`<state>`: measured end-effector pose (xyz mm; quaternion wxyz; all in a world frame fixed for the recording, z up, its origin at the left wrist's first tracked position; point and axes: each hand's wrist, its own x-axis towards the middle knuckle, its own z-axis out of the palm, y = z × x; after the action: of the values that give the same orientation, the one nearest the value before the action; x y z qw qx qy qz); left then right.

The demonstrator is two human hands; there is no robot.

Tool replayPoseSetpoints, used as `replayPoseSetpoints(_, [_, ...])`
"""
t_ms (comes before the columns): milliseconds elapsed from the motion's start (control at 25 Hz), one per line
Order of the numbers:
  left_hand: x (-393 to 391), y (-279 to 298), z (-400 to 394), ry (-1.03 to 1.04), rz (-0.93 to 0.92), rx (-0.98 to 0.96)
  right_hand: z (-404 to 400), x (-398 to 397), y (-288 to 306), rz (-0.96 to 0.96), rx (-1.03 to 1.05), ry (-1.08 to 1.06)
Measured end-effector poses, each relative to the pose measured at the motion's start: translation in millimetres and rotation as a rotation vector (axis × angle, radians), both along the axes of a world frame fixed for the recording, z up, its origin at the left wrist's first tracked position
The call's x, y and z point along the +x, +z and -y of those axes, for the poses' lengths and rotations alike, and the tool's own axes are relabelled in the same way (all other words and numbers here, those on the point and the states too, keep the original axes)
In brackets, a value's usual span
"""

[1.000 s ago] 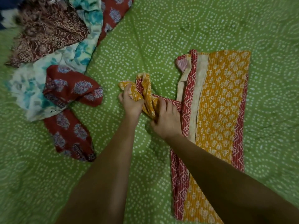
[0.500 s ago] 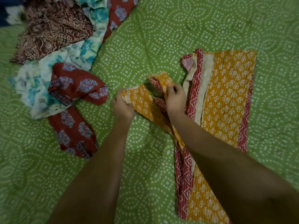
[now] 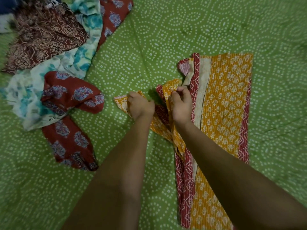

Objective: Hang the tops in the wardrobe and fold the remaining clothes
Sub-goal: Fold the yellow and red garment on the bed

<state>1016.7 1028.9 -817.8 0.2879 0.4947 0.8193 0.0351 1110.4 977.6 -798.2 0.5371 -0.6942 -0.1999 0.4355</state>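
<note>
1. Nearest to me, both forearms reach out over the green bedspread (image 3: 166, 39), with the long yellow-and-red garment (image 3: 227, 100) lying flat under and beside the right arm, running from the near edge up the bed.
2. The change: a second ago both hands were bunched together on a twisted knot of this garment's sleeve; half a second ago they had pulled apart and the sleeve opened out. Now they sit a little apart, with the sleeve spread between them. I read that as untwisting the sleeve so it can be laid flat, a small step in readying this piece.
3. The left hand (image 3: 141, 106) is curled tightly, gripping the outer end of the sleeve where it rests on the bedspread.
4. The right hand (image 3: 181, 103) is also curled, its fingertips pinching a raised fold of the same sleeve, close to where it joins the body of the garment.
5. Further off to the left lies a dark red floral piece (image 3: 69, 117), crumpled and untouched.
6. Beyond it, a white-and-teal cloth (image 3: 78, 62) and a brown patterned one (image 3: 44, 39) are heaped at the far corner, so by my judgement most of the job remains.
</note>
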Motion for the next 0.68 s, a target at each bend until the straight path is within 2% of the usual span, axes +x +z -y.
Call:
replayPoseSetpoints(80, [-8.9, -0.9, -8.6, 0.099, 0.103, 0.079, -0.4, -1.9, 2.3, 0.030, 0.015, 0.060])
replayPoseSetpoints(200, [-42.1, 10.2, 1.2, 0.230, 0.427, 0.339, 3.4, -10.1, 9.1, 0.082, 0.058, 0.132])
replayPoseSetpoints(280, [-73.1, 24.0, 26.0, 0.185, 0.541, 0.546, 12.0, -19.7, 15.6, 0.121, 0.099, 0.175])
replayPoseSetpoints(360, [-108.9, 33.5, 63.7, 0.140, 0.607, 0.588, 22.0, -32.4, 17.4, 0.277, 0.098, 0.249])
replayPoseSetpoints(480, [-154.3, 22.6, 114.9, 0.143, 0.475, 0.380, 33.3, -49.1, 13.9, 0.419, 0.001, 0.366])
replayPoseSetpoints(560, [-168.5, 10.7, 133.6, 0.199, 0.354, 0.197, 38.4, -57.6, 11.1, 0.352, 0.001, 0.417])
replayPoseSetpoints(600, [-168.9, 6.7, 135.0, 0.239, 0.234, 0.141, 40.1, -61.1, 10.2, 0.295, 0.003, 0.450])
replayPoseSetpoints(680, [-160.8, 6.4, 129.8, 0.195, -0.043, 0.245, 42.5, -67.2, 9.6, 0.262, -0.037, 0.537])
